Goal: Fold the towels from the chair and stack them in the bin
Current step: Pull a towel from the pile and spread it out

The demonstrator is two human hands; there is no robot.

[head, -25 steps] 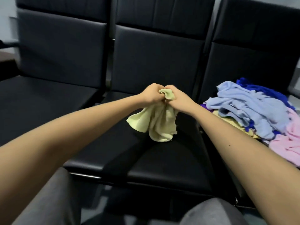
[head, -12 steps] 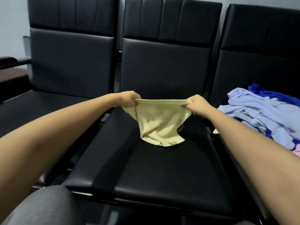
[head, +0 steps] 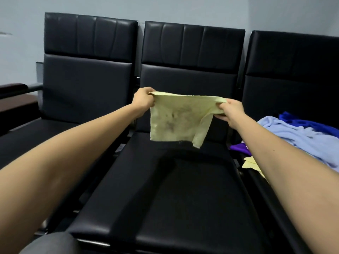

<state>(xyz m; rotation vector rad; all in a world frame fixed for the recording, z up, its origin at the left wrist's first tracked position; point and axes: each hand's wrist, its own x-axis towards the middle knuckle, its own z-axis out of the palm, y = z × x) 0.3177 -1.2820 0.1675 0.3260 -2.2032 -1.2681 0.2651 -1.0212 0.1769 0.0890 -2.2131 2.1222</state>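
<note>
Towel [head: 176, 120] pinched taut in grip of left hand [head: 143, 100] and right hand [head: 230, 111]; pile [head: 293, 132] cropped at right edge

both arms reach straight forward to mid-frame; the left hand [head: 143, 99] and right hand [head: 230, 111] are level, apart, fingers curled and pinching the same cloth edge

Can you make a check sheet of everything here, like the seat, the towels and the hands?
Surface: black middle seat, below the yellow towel.
Job's things: yellow towel held spread in the air; towel pile on the right chair; bin not in view.
Clutter: nothing seen.
Grippers: left hand and right hand each pinch a top corner of the yellow towel.
Cables: nothing seen.
Surroundings: left chair, pale wall.
</note>
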